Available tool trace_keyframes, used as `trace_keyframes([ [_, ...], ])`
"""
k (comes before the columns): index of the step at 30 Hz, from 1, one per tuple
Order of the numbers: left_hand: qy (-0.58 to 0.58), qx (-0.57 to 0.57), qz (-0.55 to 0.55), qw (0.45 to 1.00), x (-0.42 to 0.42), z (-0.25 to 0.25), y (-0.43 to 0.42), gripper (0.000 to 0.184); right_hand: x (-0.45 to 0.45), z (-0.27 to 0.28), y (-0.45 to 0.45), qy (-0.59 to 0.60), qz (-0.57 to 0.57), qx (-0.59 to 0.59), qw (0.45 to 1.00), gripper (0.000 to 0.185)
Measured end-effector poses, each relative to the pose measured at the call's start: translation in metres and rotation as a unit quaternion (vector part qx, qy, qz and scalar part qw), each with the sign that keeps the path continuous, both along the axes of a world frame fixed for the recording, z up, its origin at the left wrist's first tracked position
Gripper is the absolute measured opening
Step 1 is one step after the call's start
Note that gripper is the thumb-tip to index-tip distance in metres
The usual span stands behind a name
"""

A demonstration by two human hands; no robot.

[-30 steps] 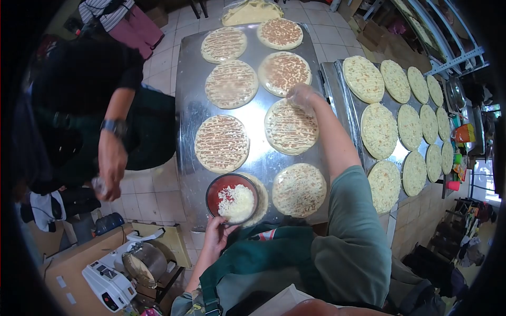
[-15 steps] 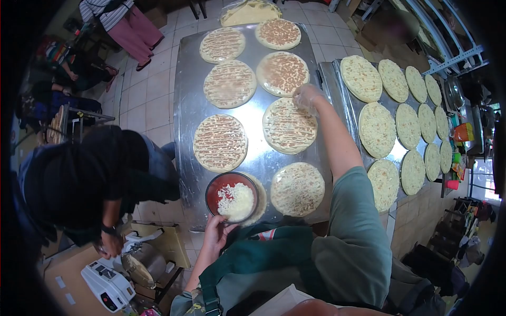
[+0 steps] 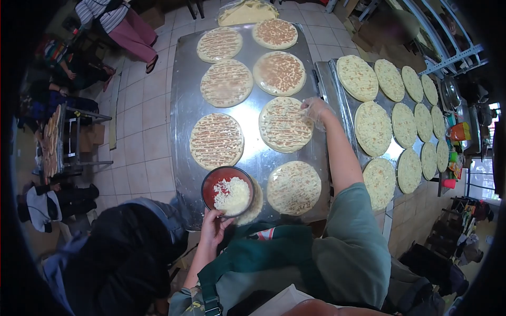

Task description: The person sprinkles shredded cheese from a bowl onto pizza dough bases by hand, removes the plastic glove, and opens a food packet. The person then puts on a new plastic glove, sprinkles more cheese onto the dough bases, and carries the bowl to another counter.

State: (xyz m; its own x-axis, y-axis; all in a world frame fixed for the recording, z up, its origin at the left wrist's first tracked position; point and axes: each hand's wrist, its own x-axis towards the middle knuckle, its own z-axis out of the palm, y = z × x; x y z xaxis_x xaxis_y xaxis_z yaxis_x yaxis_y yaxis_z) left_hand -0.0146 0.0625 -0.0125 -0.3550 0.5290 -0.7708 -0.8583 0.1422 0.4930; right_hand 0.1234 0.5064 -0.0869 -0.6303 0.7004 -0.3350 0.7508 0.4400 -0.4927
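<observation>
My left hand (image 3: 215, 225) grips the rim of a dark bowl (image 3: 210, 181), red inside, with crumbled white cheese (image 3: 232, 196) in it. The bowl overlaps a round flatbread at the metal table's near edge. My right hand (image 3: 315, 109), in a clear plastic glove, is over the right edge of a round flatbread (image 3: 286, 125) with brown stripes and white crumbs. Its fingers point down, pressed together; whatever they hold is too small to name. Below that flatbread lies another (image 3: 294, 188) with a crumbly top.
More round breads (image 3: 217, 141) lie on the metal table (image 3: 184, 68). At the right, a second table (image 3: 329, 84) bears several pale topped rounds (image 3: 373, 128). A co-worker in dark clothes (image 3: 124, 253) is close at my left. Wrapped dough (image 3: 247, 13) sits at the far end.
My right hand has moved slightly right and down, to the flatbread's right edge. The bowl has shifted a little left and up. The co-worker has moved nearer, down the left side.
</observation>
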Motion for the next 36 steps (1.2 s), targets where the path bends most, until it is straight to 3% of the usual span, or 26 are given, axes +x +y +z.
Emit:
trace_keyframes([
  [2, 0.001, -0.002, -0.003, 1.000, 0.000, 0.001, 0.004, 0.035, -0.008, 0.016, -0.010, -0.069, -0.057, -0.032, 0.995, 0.018],
  [6, -0.010, -0.010, 0.016, 1.000, 0.000, 0.004, 0.013, 0.033, -0.004, 0.019, -0.024, -0.156, -0.009, 0.037, 0.987, 0.027],
  [8, -0.001, -0.011, 0.009, 1.000, 0.000, -0.001, 0.014, 0.029, 0.008, 0.027, -0.040, 0.018, -0.026, -0.068, 0.997, 0.032],
  [11, 0.011, -0.014, 0.011, 1.000, -0.001, -0.001, 0.024, 0.031, -0.003, 0.053, -0.075, 0.058, -0.011, -0.022, 0.998, 0.033],
  [13, 0.041, -0.020, -0.004, 0.999, 0.001, 0.007, 0.037, 0.035, -0.023, 0.090, -0.111, 0.077, 0.073, -0.170, 0.980, 0.031],
  [15, 0.047, -0.022, -0.013, 0.999, 0.004, 0.013, 0.049, 0.041, -0.037, 0.084, -0.156, 0.124, 0.177, -0.250, 0.944, 0.031],
  [16, 0.053, -0.024, -0.022, 0.998, 0.006, 0.014, 0.053, 0.049, -0.044, 0.095, -0.179, 0.134, 0.261, -0.199, 0.935, 0.034],
  [17, 0.053, -0.023, -0.024, 0.998, 0.008, 0.014, 0.055, 0.049, -0.046, 0.035, -0.208, 0.195, 0.288, -0.049, 0.936, 0.040],
  [18, 0.078, -0.011, -0.056, 0.995, 0.010, 0.013, 0.056, 0.049, -0.050, 0.030, -0.222, 0.232, 0.300, 0.010, 0.925, 0.045],
  [19, 0.102, 0.002, -0.088, 0.991, 0.011, 0.013, 0.057, 0.049, -0.067, 0.048, -0.228, 0.116, 0.250, -0.154, 0.949, 0.048],
  [20, 0.102, 0.002, -0.089, 0.991, 0.011, 0.013, 0.058, 0.049, -0.072, 0.063, -0.234, 0.117, 0.249, -0.154, 0.949, 0.048],
  [22, 0.110, 0.016, -0.052, 0.992, 0.009, 0.013, 0.060, 0.050, -0.075, 0.084, -0.243, 0.031, 0.293, -0.031, 0.955, 0.047],
  [24, 0.097, 0.019, -0.046, 0.994, 0.005, 0.016, 0.058, 0.051, -0.075, 0.089, -0.241, 0.030, 0.329, -0.061, 0.942, 0.050],
  [26, 0.097, 0.002, -0.039, 0.995, 0.003, 0.017, 0.056, 0.043, -0.076, 0.093, -0.241, -0.048, 0.428, -0.089, 0.898, 0.051],
  [30, 0.133, -0.001, -0.040, 0.990, 0.003, 0.013, 0.059, 0.042, -0.072, 0.073, -0.246, 0.010, 0.359, 0.024, 0.933, 0.051],
  [32, 0.096, -0.008, -0.024, 0.995, 0.004, 0.008, 0.058, 0.054, -0.076, 0.092, -0.240, -0.105, 0.366, -0.111, 0.918, 0.048],
  [36, 0.087, -0.011, -0.026, 0.996, 0.014, 0.011, 0.061, 0.053, -0.062, 0.076, -0.242, -0.018, 0.332, -0.177, 0.926, 0.046],
])
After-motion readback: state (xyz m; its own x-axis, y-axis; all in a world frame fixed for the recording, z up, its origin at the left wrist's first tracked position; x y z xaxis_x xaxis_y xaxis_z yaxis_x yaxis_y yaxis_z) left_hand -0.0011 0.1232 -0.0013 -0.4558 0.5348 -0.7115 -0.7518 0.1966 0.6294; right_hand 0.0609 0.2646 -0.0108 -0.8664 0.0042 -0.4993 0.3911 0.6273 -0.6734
